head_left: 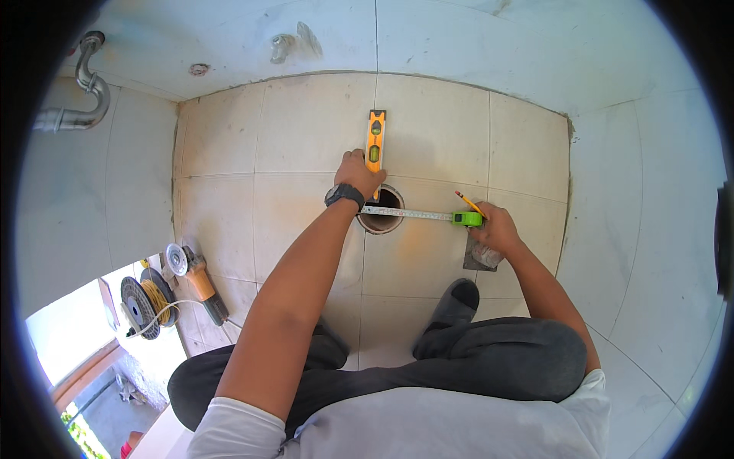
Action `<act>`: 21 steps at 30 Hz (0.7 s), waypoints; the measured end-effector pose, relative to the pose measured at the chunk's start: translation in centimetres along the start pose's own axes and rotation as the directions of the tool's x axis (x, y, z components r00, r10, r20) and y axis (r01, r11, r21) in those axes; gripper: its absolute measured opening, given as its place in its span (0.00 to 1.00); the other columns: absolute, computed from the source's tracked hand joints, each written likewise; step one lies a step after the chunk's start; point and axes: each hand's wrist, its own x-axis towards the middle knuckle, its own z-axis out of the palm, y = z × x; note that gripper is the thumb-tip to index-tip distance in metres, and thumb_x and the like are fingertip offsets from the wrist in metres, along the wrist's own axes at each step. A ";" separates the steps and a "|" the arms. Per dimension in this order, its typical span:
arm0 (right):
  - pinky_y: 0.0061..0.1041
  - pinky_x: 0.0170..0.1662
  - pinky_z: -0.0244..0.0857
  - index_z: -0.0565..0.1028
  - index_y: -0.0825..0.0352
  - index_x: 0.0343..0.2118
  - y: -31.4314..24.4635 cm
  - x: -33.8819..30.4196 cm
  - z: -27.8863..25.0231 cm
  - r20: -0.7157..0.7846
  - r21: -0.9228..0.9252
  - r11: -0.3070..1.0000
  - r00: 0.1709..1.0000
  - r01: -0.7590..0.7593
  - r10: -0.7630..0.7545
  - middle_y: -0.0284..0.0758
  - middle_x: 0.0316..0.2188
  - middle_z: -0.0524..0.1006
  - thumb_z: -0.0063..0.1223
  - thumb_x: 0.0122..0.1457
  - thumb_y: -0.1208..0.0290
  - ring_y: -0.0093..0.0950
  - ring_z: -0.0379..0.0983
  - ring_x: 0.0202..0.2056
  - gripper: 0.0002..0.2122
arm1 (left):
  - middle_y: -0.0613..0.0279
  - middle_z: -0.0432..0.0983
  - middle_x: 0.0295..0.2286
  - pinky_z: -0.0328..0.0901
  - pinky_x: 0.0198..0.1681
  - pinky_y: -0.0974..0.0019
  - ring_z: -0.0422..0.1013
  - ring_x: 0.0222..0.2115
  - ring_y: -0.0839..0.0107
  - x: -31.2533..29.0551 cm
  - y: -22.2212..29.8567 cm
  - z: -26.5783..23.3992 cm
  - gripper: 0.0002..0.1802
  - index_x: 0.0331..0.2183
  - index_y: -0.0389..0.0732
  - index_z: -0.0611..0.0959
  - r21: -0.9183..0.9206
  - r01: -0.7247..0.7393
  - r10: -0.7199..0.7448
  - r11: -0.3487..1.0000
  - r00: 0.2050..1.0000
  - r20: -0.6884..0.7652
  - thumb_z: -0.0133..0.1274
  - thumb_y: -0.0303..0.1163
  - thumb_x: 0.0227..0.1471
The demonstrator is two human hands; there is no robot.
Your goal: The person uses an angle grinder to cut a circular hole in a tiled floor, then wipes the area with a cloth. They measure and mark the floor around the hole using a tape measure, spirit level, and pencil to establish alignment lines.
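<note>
From my head view, the orange spirit level (375, 141) stands lengthwise in the upper middle of the frame, flat on the tiled floor (306, 134), its lower end reaching the round floor hole (380, 223). My left hand (361, 174) is curled over its lower part, fingers closed around the edges. I'd expect it to be light and rigid, easiest to steady by its long sides, with the vials as the fragile spots. At centre right my right hand (497, 231) is bent around the green tape measure (467, 219), a yellow pencil (471, 204) jutting up from the same grip. The case looks compact and firm, best held by its body; the tape blade (417, 214) — thin, springy, probably apt to twist or buckle — runs across the hole towards my left wrist. I can't make out the blade's end beside the watch (348, 194), nor how my left fingertips sit underneath. My right fingers are mostly concealed too, and the dark flat piece (480, 258) below that hand is partly covered — I can't tell what it is. The hole's depth is lost in shadow.
</note>
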 end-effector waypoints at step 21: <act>0.37 0.44 0.72 0.79 0.65 0.43 0.0 0.7 -0.2 0.025 0.013 1.000 1.000 0.010 -0.010 0.44 0.36 0.81 0.68 0.46 0.73 0.46 0.79 0.39 0.19 | 0.49 0.77 0.39 0.72 0.46 0.55 0.76 0.40 0.54 -0.2 -2.0 1.4 0.36 0.48 0.38 0.84 -0.124 -0.100 0.084 0.987 0.988 -0.131 0.71 0.51 0.41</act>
